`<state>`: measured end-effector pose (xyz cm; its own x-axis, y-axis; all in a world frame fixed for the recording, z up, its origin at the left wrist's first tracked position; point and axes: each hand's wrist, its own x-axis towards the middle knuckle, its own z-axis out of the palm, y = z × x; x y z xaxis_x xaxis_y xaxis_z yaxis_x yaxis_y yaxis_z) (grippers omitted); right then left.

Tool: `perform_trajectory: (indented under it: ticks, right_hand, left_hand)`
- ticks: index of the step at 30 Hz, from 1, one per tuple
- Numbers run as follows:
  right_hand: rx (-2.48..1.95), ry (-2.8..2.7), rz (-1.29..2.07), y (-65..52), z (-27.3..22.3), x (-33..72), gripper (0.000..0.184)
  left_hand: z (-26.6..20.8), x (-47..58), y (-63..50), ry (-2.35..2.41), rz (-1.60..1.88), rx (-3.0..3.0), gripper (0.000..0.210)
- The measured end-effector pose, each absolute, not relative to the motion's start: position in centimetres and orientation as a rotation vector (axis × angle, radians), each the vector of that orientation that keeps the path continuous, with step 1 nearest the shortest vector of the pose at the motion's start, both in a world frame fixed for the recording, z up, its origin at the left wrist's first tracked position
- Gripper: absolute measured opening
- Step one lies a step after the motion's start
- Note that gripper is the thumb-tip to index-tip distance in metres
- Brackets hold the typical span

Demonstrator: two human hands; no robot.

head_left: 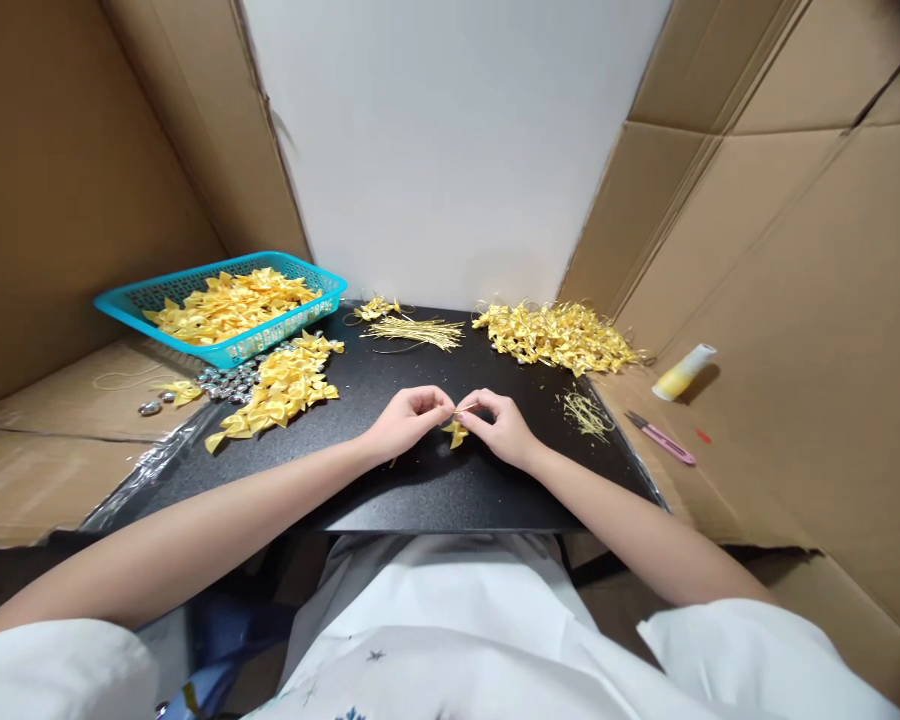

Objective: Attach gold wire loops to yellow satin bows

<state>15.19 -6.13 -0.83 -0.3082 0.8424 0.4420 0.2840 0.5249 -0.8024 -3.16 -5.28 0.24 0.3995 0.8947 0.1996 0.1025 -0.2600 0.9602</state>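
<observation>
My left hand (414,420) and my right hand (501,428) meet over the middle of the black table, fingertips almost touching. Both are closed in a pinch. Between them hangs a small yellow ribbon bow (457,436), with a thin gold cord (466,408) running across the fingertips at its top. The left thumb and forefinger pinch at the cord's left side, and the right ones hold its other side. How the cord passes around the bow is hidden by the fingers.
At left stand a turquoise basket (334,287) of yellow bows, loose bows (281,390) and silver bells (229,383). Gold cords (420,332) lie behind my hands. At right are corded bows (555,335), cord scraps (586,414), pink thread snips (667,442) and a thread spool (682,373). Cardboard walls flank the table.
</observation>
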Motion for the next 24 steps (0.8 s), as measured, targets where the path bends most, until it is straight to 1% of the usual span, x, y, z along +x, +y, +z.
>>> perform_trajectory:
  ticks: [6, 9, 14, 19, 24]
  right_hand:
    - [-0.813, -1.614, 1.223, -6.0, -0.52, 14.96, 0.03]
    - [-0.81, -1.561, 1.338, -6.1, -0.23, 14.85, 0.036]
    - [-0.872, -1.562, 1.293, -6.14, -0.1, 14.81, 0.038]
    - [-0.939, -1.575, 1.185, -6.04, -0.33, 14.85, 0.034]
    - [-0.958, -1.56, 1.087, -5.87, -0.72, 14.9, 0.031]
  left_hand:
    - [-0.03, -3.17, -5.2, 0.821, 0.961, 1.618, 0.026]
    - [-0.23, -3.17, -5.04, 0.862, 0.984, 1.643, 0.027]
    - [0.07, -3.09, -5.11, 0.894, 1.0, 1.671, 0.024]
    - [0.38, -3.06, -5.24, 0.986, 0.988, 1.611, 0.024]
    - [-0.09, -3.11, -4.97, 0.959, 1.008, 1.49, 0.027]
